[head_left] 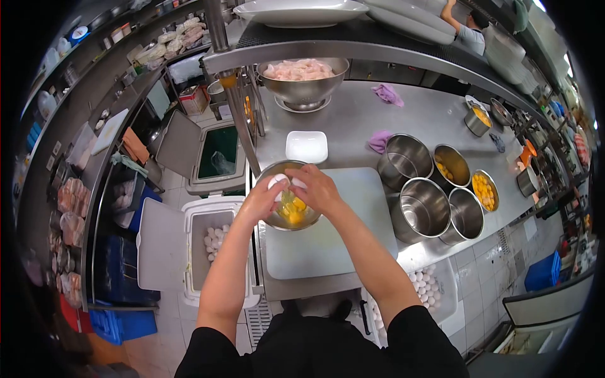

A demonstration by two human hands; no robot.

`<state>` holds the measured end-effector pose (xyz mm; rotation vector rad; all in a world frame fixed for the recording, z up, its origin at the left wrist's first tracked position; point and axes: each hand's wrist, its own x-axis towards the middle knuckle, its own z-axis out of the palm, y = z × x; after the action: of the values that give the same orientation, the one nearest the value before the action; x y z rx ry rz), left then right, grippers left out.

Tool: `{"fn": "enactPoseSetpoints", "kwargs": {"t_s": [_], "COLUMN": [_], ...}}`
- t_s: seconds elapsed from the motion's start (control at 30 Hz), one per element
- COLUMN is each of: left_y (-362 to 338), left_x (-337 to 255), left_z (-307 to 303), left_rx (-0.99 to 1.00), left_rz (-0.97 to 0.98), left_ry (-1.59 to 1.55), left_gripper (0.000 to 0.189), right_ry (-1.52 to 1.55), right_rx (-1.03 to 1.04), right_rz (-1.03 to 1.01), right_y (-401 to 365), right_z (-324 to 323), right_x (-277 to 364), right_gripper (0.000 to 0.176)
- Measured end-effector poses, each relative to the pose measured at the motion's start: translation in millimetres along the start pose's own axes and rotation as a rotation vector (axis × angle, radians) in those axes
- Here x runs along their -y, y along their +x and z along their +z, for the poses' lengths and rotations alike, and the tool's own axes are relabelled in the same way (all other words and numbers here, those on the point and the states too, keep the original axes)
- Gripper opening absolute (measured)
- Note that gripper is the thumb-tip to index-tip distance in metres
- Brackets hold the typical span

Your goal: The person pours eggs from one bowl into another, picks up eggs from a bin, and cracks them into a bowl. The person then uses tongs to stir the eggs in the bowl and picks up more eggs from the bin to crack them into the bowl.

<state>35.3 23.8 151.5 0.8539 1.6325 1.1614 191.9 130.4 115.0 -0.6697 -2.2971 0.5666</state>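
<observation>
Over a metal bowl (272, 220), both my hands are close together. My left hand (257, 201) is closed on a white eggshell (278, 183). Another white shell piece (299, 183) is under the fingers of my right hand (317, 189), which are curled round it. Yolks and clear egg white (292, 209) lie in the bowl below. The bowl stands at the left edge of a pale cutting board (328, 246). Behind it is a white square dish (307, 147).
Several steel pots (424, 211) stand right of the board, some with yolks. A large bowl of pale pink meat (302, 70) is at the back. Left is an open bin with white shells (217, 239); a tub of eggs (428, 286) sits below right. A shelf (378, 53) crosses above. A person (469, 38) is far right.
</observation>
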Motion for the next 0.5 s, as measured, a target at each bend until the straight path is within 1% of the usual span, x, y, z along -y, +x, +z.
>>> {"fn": "enactPoseSetpoints", "kwargs": {"t_s": [0.07,0.13,0.17,0.23,0.27,0.33,0.37,0.4,0.43,0.5], "left_y": [3.1,4.2,-1.9,-16.4,-21.2,-27.8,-5.7,-6.7,-14.3,-11.1], "left_x": [9.1,28.8,40.5,61.1,55.9,44.7,72.4,56.2,38.1,25.6], "left_z": [-13.5,-46.7,-64.9,-90.2,-88.7,-89.5,-90.6,-65.3,-42.0,-10.2], "left_rx": [-0.118,-0.192,-0.192,-0.556,-0.558,-0.574,-0.530,-0.368,-0.163,0.024], "left_rz": [0.105,0.236,0.237,0.151,0.149,0.143,0.423,0.348,0.366,0.349], "left_ry": [0.176,0.337,0.336,1.062,1.061,0.868,0.863,0.574,0.343,0.351], "left_gripper": [0.043,0.046,0.046,0.053,0.053,0.058,0.060,0.059,0.056,0.053], "right_ry": [0.048,0.302,0.302,0.926,0.926,1.165,1.164,1.134,1.103,1.042], "right_rx": [-0.016,0.047,0.048,0.233,0.237,0.335,0.340,0.345,0.351,0.359], "right_rz": [0.006,0.293,0.292,0.685,0.685,0.721,0.722,0.760,0.798,0.790], "right_y": [-2.4,-2.0,-2.5,-3.7,-6.0,-8.8,-8.1,-7.8,-7.1,-7.1], "right_z": [-4.3,-6.7,-7.7,-7.7,-3.6,8.5,9.9,10.0,10.4,12.2], "right_x": [-1.3,-4.3,-6.5,-11.8,-15.1,-20.3,-16.2,-9.1,-3.0,3.3], "right_gripper": [0.042,0.039,0.039,0.042,0.042,0.045,0.045,0.046,0.047,0.049]}}
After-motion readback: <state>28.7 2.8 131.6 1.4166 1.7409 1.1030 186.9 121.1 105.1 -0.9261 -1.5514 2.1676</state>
